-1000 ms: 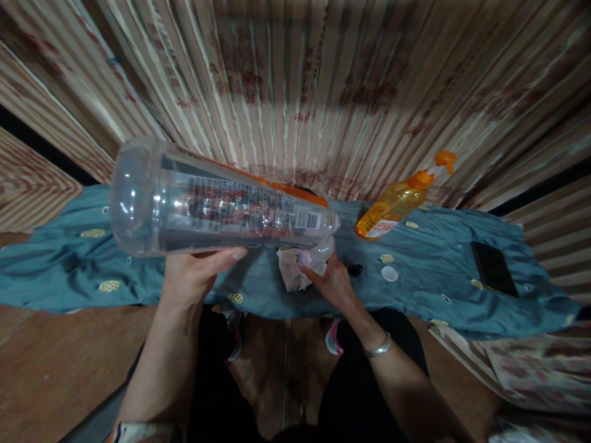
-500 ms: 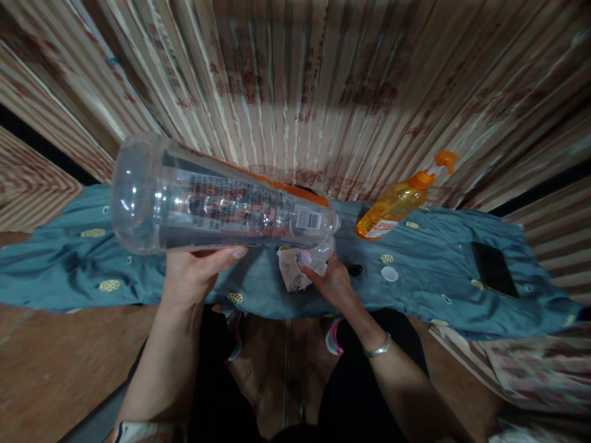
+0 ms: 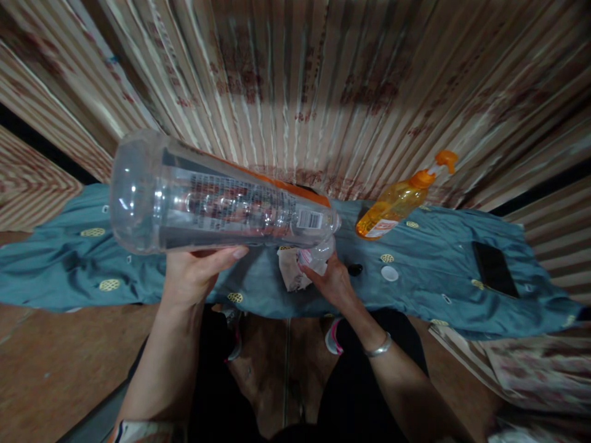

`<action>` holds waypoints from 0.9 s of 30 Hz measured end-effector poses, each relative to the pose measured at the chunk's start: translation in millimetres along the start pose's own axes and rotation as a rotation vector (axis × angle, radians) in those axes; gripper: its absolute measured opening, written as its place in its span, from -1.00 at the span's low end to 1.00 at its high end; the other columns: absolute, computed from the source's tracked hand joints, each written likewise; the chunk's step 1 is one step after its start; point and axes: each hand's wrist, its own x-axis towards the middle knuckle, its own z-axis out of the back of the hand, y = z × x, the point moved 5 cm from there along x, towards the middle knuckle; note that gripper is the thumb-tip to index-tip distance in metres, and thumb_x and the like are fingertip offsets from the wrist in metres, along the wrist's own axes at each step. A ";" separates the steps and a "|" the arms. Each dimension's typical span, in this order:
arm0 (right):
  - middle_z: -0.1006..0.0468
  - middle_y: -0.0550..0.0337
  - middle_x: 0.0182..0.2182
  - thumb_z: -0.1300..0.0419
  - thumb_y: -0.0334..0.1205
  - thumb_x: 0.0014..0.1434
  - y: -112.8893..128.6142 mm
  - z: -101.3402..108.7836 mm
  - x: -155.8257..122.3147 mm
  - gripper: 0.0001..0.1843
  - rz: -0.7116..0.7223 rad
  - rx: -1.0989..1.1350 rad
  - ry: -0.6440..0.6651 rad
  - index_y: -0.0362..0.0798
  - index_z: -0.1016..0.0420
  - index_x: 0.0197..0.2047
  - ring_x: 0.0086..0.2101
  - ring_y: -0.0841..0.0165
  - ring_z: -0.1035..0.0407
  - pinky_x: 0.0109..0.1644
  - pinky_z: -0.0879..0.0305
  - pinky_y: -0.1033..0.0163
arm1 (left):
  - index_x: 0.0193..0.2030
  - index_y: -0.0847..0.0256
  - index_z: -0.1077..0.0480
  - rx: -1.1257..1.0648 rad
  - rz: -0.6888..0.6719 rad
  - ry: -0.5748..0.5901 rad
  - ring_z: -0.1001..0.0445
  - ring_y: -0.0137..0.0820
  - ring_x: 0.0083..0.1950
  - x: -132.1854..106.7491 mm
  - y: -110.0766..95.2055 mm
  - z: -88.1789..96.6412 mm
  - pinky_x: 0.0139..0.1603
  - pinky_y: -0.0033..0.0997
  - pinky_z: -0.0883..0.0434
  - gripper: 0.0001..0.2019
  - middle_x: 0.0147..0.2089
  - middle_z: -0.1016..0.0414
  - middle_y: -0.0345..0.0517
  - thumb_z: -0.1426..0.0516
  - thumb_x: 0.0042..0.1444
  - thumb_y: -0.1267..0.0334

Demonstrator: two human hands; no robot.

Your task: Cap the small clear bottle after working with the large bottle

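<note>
My left hand (image 3: 196, 274) grips a large clear plastic bottle (image 3: 217, 206) with an orange label, held on its side, its base towards the camera at the left. Its neck points down to the right, where my right hand (image 3: 333, 282) is closed on the neck end together with a crumpled whitish cloth (image 3: 293, 271). Both are above a blue-green embroidered cloth (image 3: 438, 271) spread over a low surface.
An orange spray bottle (image 3: 399, 200) stands at the back right of the cloth. A white cap (image 3: 389, 274) and a small black object (image 3: 354, 269) lie right of my right hand. A dark phone (image 3: 494, 269) lies far right. Striped curtain behind; my legs and floor below.
The bottle's base has lifted very slightly; otherwise hands and objects stay where they were.
</note>
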 end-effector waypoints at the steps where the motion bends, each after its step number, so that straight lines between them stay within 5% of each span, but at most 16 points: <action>1: -0.63 -0.13 -0.06 -0.34 -0.02 0.08 0.2 0.0 0.0 -0.34 -0.003 0.002 0.005 -0.10 -0.31 0.18 -0.09 0.01 -0.57 -0.06 -0.52 -0.02 | -0.17 0.17 -0.58 0.002 0.002 0.002 -0.63 -0.13 -0.08 0.0 0.0 -0.2 -0.01 -0.10 -0.59 -0.55 -0.25 -0.65 -0.09 -0.45 -0.30 0.24; 12: -0.64 -0.08 -0.09 -0.34 -0.05 0.09 1.8 0.7 -0.3 -0.39 0.012 0.018 0.009 -0.08 -0.32 0.14 -0.12 0.05 -0.59 -0.10 -0.53 0.02 | -0.17 0.19 -0.57 -0.048 -0.034 0.008 -0.63 -0.19 -0.10 1.5 -5.1 -4.7 0.04 -0.13 -0.55 -0.56 -0.24 -0.65 -0.12 -0.45 -0.29 0.31; 22: -0.64 -0.11 -0.09 -0.34 -0.01 0.09 0.2 -0.8 -0.2 -0.35 -0.006 -0.017 0.020 -0.10 -0.29 0.16 -0.13 0.03 -0.59 -0.11 -0.52 0.00 | -0.14 0.19 -0.56 -0.095 -0.068 -0.010 -0.62 -0.25 -0.24 3.5 -6.6 -6.6 -0.19 -0.26 -0.59 -0.47 -0.28 -0.62 -0.15 -0.47 -0.37 0.33; 27: -0.65 -0.12 -0.10 -0.35 0.01 0.08 0.7 -0.7 0.4 -0.35 -0.009 -0.012 0.015 -0.12 -0.30 0.14 -0.12 0.01 -0.59 -0.12 -0.52 0.00 | -0.15 0.18 -0.56 -0.117 -0.066 -0.004 -0.62 -0.29 -0.27 2.4 -8.0 -7.6 -0.09 -0.22 -0.58 -0.49 -0.28 -0.62 -0.18 -0.46 -0.37 0.39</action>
